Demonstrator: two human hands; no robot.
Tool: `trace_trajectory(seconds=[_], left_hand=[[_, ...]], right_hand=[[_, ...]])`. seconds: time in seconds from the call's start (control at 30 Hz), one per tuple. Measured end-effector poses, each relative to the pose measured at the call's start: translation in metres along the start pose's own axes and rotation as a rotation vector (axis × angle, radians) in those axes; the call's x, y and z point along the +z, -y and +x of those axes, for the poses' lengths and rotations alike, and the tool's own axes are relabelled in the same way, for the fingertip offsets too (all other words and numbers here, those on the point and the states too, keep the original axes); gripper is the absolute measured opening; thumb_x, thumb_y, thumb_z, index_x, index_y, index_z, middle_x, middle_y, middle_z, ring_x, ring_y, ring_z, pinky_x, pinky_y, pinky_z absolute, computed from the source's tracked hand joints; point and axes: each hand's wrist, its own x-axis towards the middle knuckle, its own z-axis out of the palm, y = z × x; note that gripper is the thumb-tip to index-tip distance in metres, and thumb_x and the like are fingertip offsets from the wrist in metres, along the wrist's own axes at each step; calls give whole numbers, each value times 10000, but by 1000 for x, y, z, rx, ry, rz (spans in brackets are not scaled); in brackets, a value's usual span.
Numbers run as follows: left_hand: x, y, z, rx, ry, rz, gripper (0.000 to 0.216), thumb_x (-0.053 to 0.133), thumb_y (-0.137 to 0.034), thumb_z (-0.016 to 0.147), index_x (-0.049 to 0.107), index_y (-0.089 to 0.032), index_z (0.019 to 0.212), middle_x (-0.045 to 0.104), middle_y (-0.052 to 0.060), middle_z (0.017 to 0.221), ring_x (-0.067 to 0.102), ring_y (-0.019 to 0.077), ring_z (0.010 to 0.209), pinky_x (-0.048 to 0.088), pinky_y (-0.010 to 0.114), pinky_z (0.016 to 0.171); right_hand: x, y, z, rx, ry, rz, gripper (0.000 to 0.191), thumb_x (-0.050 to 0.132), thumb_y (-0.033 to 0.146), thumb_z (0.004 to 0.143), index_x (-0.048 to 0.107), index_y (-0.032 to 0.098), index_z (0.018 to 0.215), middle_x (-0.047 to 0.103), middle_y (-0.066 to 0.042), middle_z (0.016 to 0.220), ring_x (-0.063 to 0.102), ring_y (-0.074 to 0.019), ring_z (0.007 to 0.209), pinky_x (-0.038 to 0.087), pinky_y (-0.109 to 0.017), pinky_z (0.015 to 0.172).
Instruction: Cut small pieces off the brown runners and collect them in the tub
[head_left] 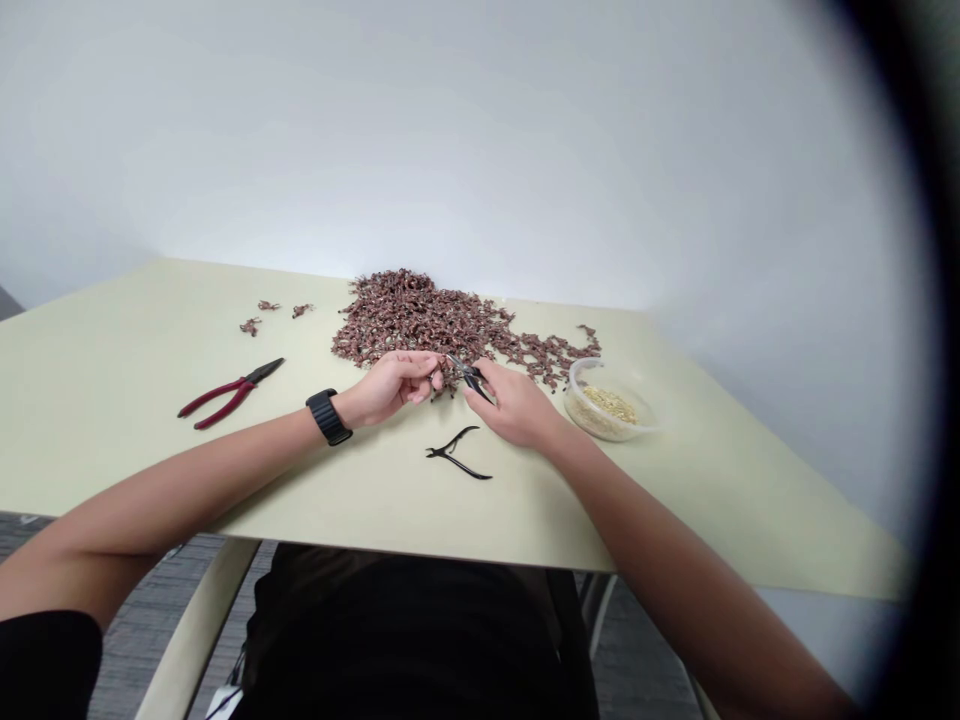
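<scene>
My left hand [397,387] pinches a small reddish-brown piece [448,375], whose exact kind is too small to make out. In my right hand [516,403] is a pair of small dark-handled pliers [471,374], jaws pointing left at that piece. Both hands meet just in front of a large heap of similar brown pieces [420,315]. Below them on the table lies a black cuticle nipper [456,455], its handles spread. My fingers partly hide the pliers' handles and the held piece.
Red-handled long-nose pliers [232,393] lie on the pale table [360,500] at left. Behind them are several loose brown pieces [251,326]. A clear round tub [574,395] with small gold-coloured bits [609,405] stands at right. A white wall [450,140] rises behind the table.
</scene>
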Motion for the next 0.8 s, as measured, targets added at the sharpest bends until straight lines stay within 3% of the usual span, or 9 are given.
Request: trace_trajectory(seconds=[0.6, 0.7, 0.8], left_hand=[[1, -1, -1, -1, 1, 15, 213, 703, -322, 908, 675, -112, 930, 666, 59, 839, 448, 48, 519, 326, 198, 476], [5, 2, -3, 68, -15, 136, 259, 697, -364, 919, 705, -106, 945, 691, 83, 900, 460, 48, 535, 371, 202, 509], [8, 6, -5, 195, -58, 398, 338, 640, -414, 956, 738, -101, 1038, 712, 102, 929, 494, 58, 540, 405, 214, 537]], right_hand=[[-2, -1, 0, 12, 49, 67, 251, 460, 455, 989, 448, 231, 875, 574, -20, 798, 498, -189, 692, 295, -300, 643], [3, 3, 0, 59, 53, 188, 257, 454, 458, 989, 459, 230, 872, 556, -7, 765, 483, -180, 679, 308, -301, 642], [8, 11, 0, 138, 77, 464, 278, 450, 470, 982, 473, 226, 851, 510, -1, 762, 450, -157, 671, 319, -278, 605]])
